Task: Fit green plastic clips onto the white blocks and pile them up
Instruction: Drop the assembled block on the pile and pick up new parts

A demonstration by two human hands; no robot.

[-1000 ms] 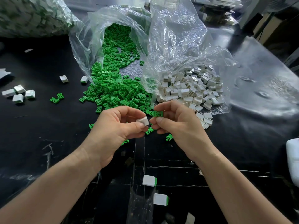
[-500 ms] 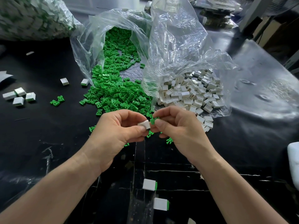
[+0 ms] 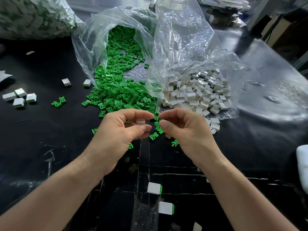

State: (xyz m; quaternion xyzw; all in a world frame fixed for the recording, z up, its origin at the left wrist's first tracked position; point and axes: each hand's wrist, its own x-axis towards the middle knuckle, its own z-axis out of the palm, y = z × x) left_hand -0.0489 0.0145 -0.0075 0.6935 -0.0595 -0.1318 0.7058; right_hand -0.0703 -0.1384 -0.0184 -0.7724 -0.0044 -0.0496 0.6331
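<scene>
My left hand (image 3: pixel 116 139) pinches a small white block (image 3: pixel 140 121) between thumb and fingers. A finger's width to its right, my right hand (image 3: pixel 185 132) pinches a green clip (image 3: pixel 157 124) at its fingertips; clip and block do not touch. Behind the hands a heap of green clips (image 3: pixel 116 90) spills from a clear bag, and a heap of white blocks (image 3: pixel 196 94) lies in a second clear bag. Two blocks with green clips fitted lie near me, one block (image 3: pixel 154 188) above the other block (image 3: pixel 165 208).
Several more fitted blocks (image 3: pixel 19 98) lie at the far left, two further blocks (image 3: pixel 66 82) near the clip bag. Loose clips (image 3: pixel 58 102) are scattered on the black table (image 3: pixel 41 130). A full bag (image 3: pixel 33 15) sits back left; a white object (image 3: pixel 302 162) is at the right edge.
The hands were together with the clip at the block's end; now they have drawn slightly apart, the clip still in my right fingers and the block in my left.
</scene>
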